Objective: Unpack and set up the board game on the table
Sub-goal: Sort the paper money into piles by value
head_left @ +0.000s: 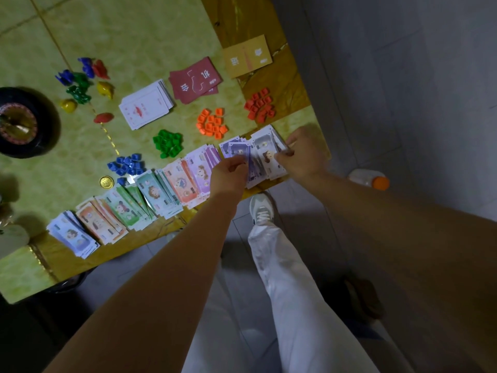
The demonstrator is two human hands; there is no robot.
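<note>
Risk: the notes under both hands lie right at the near edge of the table (150, 36). A careless tug could, I judge, slide some onto the floor (403, 76) or muddle neighbouring piles. Left hand (228, 172), fingers curled, pinches purple notes (238, 150). Right hand (304, 154), close beside it, pinches pale notes (266, 157). Both forearms reach forward, wrists low. Sorted piles (150, 195) run leftward from the left hand.
</note>
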